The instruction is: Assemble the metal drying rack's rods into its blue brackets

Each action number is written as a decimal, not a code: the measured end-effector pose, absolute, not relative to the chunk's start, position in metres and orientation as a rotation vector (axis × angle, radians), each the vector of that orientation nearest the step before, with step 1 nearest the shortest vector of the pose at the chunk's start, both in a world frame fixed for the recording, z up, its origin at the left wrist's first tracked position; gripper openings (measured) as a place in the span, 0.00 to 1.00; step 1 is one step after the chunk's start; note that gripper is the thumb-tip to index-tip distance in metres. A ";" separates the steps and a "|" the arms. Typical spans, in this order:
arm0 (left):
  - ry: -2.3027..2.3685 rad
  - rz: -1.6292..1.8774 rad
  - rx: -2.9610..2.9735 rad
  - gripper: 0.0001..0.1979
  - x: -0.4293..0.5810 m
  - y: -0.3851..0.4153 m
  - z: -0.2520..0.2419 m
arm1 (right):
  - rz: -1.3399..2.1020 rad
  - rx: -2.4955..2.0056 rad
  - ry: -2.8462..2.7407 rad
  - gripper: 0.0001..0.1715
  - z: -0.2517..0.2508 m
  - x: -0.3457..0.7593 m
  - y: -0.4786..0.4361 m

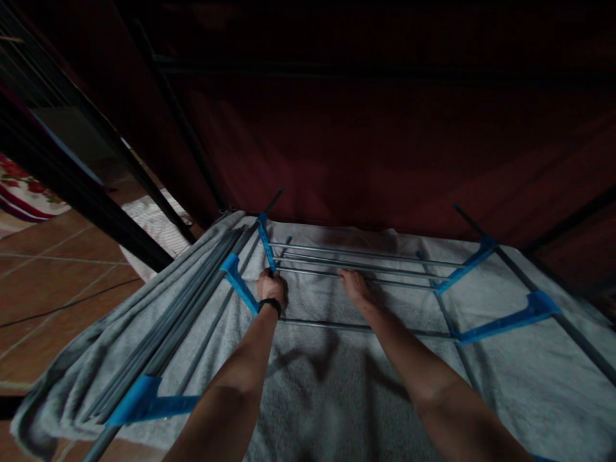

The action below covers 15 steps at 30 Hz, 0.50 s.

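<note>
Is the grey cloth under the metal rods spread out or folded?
Mostly spread out: the grey cloth lies broadly flat beneath the metal rods, with wrinkles along its left edge.

Left hand [271, 289] curled, right hand [355, 286] outstretched

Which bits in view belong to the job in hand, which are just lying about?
In the job:
blue brackets
thin metal rods spanning between them
gray tubes bundled at left, probably

Lying about:
striped cloth on the floor
flowered fabric at far left
</note>
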<state>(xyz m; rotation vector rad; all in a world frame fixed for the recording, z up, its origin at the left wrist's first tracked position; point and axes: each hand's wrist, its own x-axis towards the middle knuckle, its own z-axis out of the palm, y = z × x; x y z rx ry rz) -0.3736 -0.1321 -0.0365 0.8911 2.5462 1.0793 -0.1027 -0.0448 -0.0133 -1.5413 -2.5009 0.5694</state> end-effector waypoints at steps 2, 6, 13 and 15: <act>2.560 1.072 0.846 0.16 -0.372 -0.132 -0.036 | 0.574 -1.528 -2.514 0.15 -0.013 -0.102 -0.044; 2.555 1.071 0.830 0.16 -0.370 -0.133 -0.034 | 0.583 -1.495 -2.526 0.16 -0.014 -0.101 -0.043; 2.582 1.040 0.858 0.17 -0.370 -0.133 -0.035 | 0.600 -1.468 -2.534 0.16 -0.022 -0.100 -0.040; 2.577 1.063 0.865 0.16 -0.370 -0.134 -0.035 | 0.595 -1.482 -2.517 0.16 -0.023 -0.100 -0.039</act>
